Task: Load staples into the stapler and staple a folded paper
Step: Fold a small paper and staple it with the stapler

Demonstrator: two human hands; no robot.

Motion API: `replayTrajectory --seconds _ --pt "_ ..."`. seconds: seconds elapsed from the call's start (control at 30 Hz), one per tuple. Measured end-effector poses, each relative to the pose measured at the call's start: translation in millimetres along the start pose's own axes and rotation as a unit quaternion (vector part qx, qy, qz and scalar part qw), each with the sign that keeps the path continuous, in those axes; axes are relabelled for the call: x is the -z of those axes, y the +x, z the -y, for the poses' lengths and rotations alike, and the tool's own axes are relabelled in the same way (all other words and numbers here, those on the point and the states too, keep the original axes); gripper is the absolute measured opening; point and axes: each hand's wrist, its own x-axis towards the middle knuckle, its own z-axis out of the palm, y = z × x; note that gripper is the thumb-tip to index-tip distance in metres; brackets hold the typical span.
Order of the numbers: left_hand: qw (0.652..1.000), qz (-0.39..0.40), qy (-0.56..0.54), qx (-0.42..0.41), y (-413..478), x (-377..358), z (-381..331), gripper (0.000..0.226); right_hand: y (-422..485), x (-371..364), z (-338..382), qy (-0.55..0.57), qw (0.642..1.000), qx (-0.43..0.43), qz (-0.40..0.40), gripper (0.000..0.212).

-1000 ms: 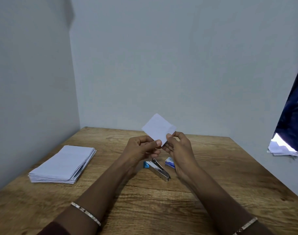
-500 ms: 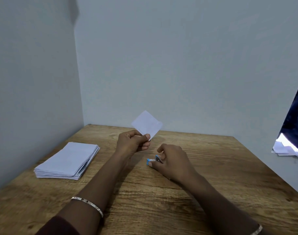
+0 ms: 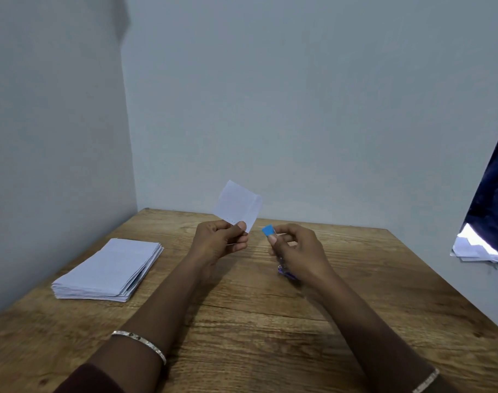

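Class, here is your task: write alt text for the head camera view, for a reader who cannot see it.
Above a wooden table, the left hand pinches a small folded white paper by its lower edge, while the right hand grips a stapler with a blue end close beside it, not touching the paper. A stack of white sheets lies on the table's left side.
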Motion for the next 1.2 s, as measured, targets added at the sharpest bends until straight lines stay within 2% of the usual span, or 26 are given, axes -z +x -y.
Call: replayTrajectory --seconds 0.1,0.23,0.4,0.5,0.63,0.9,1.2 --pt "1.0 0.016 0.015 -0.016 -1.1 -0.7 0.2 0.018 1.2 3.3 -2.1 0.106 0.992 -0.051 0.051 0.019" --pt "0.996 0.037 0.061 -0.059 -2.0 -0.4 0.2 0.025 2.8 3.0 -1.5 0.149 0.984 -0.058 0.08 0.015" --pt "0.99 0.048 0.096 -0.087 -2.5 -1.8 0.0 0.01 4.5 3.6 -2.0 0.202 0.97 -0.09 0.106 0.018" --pt "0.99 0.051 0.097 -0.089 -1.3 -2.4 1.0 0.011 4.8 1.4 -3.3 0.232 0.961 -0.095 0.119 0.019" --pt "0.99 0.059 0.099 -0.085 -1.5 -3.4 1.9 0.017 5.3 0.8 -5.1 0.237 0.96 -0.093 0.117 0.031" --pt "0.987 0.083 0.108 -0.089 -1.9 -4.0 2.0 0.012 5.8 0.3 -8.3 0.211 0.969 -0.093 0.091 0.035" --pt "0.986 0.094 0.102 -0.092 -1.5 -3.9 2.8 0.015 5.0 -0.9 -5.9 0.199 0.975 -0.08 0.06 0.016"
